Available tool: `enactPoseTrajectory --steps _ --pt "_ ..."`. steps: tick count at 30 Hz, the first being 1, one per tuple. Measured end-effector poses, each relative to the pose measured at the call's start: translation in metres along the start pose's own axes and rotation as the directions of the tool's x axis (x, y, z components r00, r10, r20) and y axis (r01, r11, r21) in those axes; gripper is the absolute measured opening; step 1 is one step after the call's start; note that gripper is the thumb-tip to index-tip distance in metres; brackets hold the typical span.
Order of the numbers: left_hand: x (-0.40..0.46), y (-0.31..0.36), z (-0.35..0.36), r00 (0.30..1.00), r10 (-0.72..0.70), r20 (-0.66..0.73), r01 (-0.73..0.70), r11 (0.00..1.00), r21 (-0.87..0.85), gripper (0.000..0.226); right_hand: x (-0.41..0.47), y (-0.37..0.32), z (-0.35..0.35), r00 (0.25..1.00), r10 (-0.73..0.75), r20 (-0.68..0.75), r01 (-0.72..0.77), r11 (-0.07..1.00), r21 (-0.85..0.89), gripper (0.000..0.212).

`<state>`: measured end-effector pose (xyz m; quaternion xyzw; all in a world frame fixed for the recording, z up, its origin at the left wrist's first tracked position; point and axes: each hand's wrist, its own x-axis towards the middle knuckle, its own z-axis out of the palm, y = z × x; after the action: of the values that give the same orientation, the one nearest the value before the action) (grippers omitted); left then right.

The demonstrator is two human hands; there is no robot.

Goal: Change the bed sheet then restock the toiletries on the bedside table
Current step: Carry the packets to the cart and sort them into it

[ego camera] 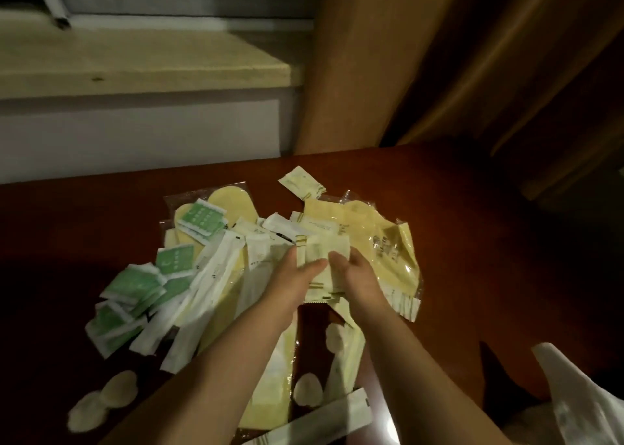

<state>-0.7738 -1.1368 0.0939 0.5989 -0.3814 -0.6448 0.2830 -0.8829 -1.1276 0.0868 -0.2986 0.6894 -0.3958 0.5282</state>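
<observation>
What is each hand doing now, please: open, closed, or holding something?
Left hand: closed on the pale yellow packets, thumb on top.
Right hand: closed on the same pale yellow packets, from the other side.

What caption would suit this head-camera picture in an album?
Both hands, left hand and right hand, hold pale yellow sachets over a heap of wrapped toiletries on a dark red-brown wooden table.

Dim room; tan curtain (pixel 388 56) beside pale window ledge (pixel 135 63).
</observation>
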Motion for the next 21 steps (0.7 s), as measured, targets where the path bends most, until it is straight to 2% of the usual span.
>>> enactPoseTrajectory --steps 1,2,3,5,6,9,11,13,17,21 --pt "0.001 -0.003 -0.007 1.0 -0.013 -0.025 0.013 1.0 0.002 0.06 -0.001 -0.002 0.01 0.999 -0.013 0.032 0.014 0.999 -0.045 0.062" --pt "0.003 -0.006 -0.015 0.998 -0.031 -0.053 0.03 0.999 -0.012 0.069 -0.002 -0.003 0.019 0.999 -0.008 0.054 0.012 0.998 -0.062 0.066" --pt "0.001 -0.007 -0.023 0.997 -0.033 -0.069 0.03 0.998 -0.047 0.061 -0.004 -0.004 0.028 0.998 -0.012 0.064 0.016 0.997 -0.075 0.065" --pt "-0.006 -0.003 -0.039 0.995 -0.031 -0.092 0.018 0.991 -0.132 0.031 -0.006 -0.007 0.042 0.996 -0.035 0.085 0.042 0.996 -0.08 0.063" --pt "-0.008 -0.002 -0.046 0.994 -0.04 -0.097 0.023 0.986 -0.167 0.027 -0.008 -0.008 0.047 0.993 -0.049 0.106 0.058 0.995 -0.082 0.062" --pt "-0.014 -0.003 -0.059 0.994 -0.058 -0.093 0.037 0.976 -0.215 0.031 -0.016 -0.015 0.058 0.984 -0.135 0.121 0.152 0.978 -0.146 0.049" --pt "-0.017 -0.006 -0.064 0.992 -0.056 -0.113 0.032 0.979 -0.203 0.035 -0.017 -0.016 0.06 0.977 -0.175 0.118 0.193 0.967 -0.164 0.023" --pt "-0.018 -0.007 -0.07 0.99 -0.038 -0.133 0.013 0.982 -0.189 0.028 -0.008 -0.019 0.058 0.972 -0.231 0.041 0.235 0.958 -0.167 0.021" --pt "-0.014 -0.011 -0.087 0.987 0.003 -0.16 -0.038 0.975 -0.218 0.026 0.037 -0.023 0.046 0.964 -0.172 -0.203 0.08 0.915 -0.396 0.035" --pt "-0.006 -0.023 -0.098 0.982 0.025 -0.187 -0.064 0.976 -0.208 0.026 0.071 -0.01 0.034 0.962 -0.097 -0.254 -0.072 0.81 -0.583 0.053"
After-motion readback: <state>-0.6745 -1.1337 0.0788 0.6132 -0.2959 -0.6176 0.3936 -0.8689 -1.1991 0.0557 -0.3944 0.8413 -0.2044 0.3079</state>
